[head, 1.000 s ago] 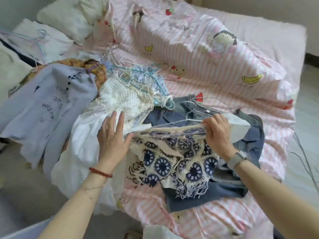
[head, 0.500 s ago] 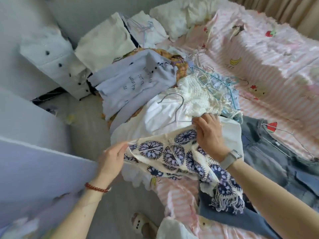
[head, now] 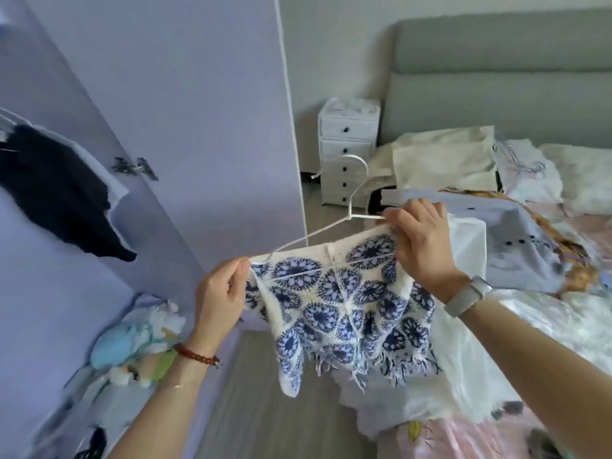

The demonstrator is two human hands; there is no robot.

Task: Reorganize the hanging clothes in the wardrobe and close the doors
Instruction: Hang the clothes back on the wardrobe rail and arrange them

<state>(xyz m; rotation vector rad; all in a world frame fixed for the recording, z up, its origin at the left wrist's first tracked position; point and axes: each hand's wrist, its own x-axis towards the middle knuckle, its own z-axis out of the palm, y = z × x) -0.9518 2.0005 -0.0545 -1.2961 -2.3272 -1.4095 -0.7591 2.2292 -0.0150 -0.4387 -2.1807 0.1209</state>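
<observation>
A white knitted top with blue flower circles (head: pixel 341 303) hangs on a white wire hanger (head: pixel 356 190), lifted in the air between the bed and the wardrobe. My left hand (head: pixel 220 296) pinches the top's left shoulder at the hanger's end. My right hand (head: pixel 420 246) grips the right shoulder together with the hanger's arm. The open lilac wardrobe door (head: pixel 185 127) stands to the left. A dark garment (head: pixel 56 197) hangs inside the wardrobe at far left.
Several garments lie heaped on the bed (head: pixel 496 435) at right, among them a pale blue shirt (head: pixel 516 246) and cream cloth (head: pixel 443 160). A white drawer unit (head: pixel 346 154) stands by the grey headboard (head: pixel 496 77). Soft toys (head: pixel 132 346) sit low in the wardrobe.
I have lifted the blue-flowered top on its hanger off the bed and turned left from the clothes pile to the wardrobe. Both hands stay on the top's shoulders.
</observation>
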